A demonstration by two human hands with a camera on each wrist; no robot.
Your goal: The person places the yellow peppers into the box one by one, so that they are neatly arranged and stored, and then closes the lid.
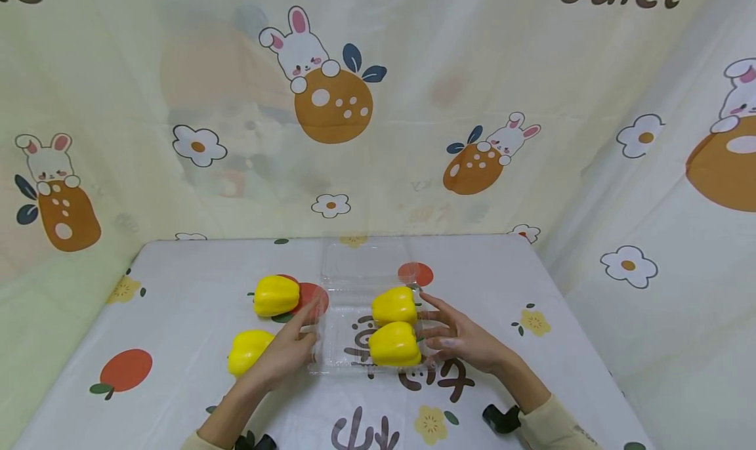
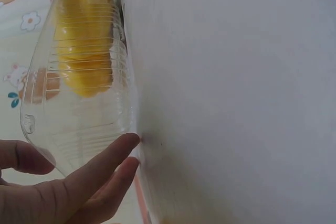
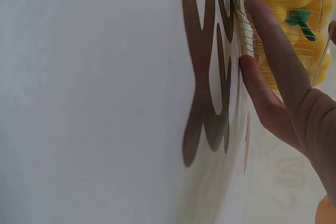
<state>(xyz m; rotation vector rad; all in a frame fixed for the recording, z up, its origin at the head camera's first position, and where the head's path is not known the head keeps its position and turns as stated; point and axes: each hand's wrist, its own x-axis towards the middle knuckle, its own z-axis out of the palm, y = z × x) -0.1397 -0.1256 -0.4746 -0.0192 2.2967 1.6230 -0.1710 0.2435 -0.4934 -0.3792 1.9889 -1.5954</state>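
Observation:
A clear plastic clamshell box [image 1: 338,355] lies with its lid folded back. Inside, along its right side, are two yellow bell peppers, the back one [image 1: 394,306] and the front one [image 1: 394,344]. My left hand [image 1: 287,353] is at the box's left wall, fingers fairly straight; in the left wrist view its fingertips [image 2: 131,141] lie by the lower corner, thumb near the rim. My right hand [image 1: 466,340] has its fingers spread against the right wall, and the right wrist view shows a finger [image 3: 278,45] along the ribbed plastic. Neither hand holds a pepper.
Two more yellow bell peppers lie left of the box, one farther back [image 1: 275,296] and one nearer [image 1: 249,351], partly behind my left forearm. A printed cloth covers the table [image 1: 195,332]. A patterned curtain [image 1: 407,128] stands behind it.

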